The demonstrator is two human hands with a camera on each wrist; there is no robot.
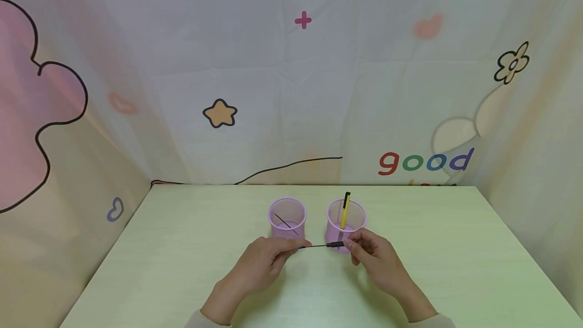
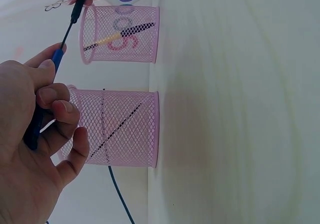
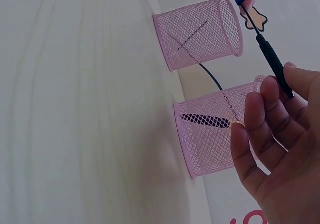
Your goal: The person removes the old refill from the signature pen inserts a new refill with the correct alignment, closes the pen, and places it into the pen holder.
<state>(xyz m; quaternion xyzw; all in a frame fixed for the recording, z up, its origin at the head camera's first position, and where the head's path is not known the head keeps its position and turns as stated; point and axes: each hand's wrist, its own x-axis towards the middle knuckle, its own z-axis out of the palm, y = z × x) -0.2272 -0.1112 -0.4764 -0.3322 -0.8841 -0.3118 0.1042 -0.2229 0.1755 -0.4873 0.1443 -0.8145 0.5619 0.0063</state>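
A pen lies in two parts between the hands, joined by a thin dark refill (image 1: pixel 319 246). My left hand (image 1: pixel 261 262) grips the blue barrel (image 2: pixel 56 63), thumb and fingers curled round it. With thumb and fingertips, my right hand (image 1: pixel 380 262) pinches the black ribbed grip section (image 3: pixel 272 61) at the other end. Just behind the left hand stands a pink mesh cup (image 1: pixel 275 232) with a thin dark stick (image 1: pixel 284 222) leaning inside. Behind the right hand, a second pink mesh cup (image 1: pixel 334 234) holds a yellow and black pen (image 1: pixel 344 214), clip end up.
The cups stand side by side, a narrow gap between them, on a pale green table (image 1: pixel 182 247). A printed cloth (image 1: pixel 273 90) with a star, a flower and the word "good" hangs behind the table and along both sides.
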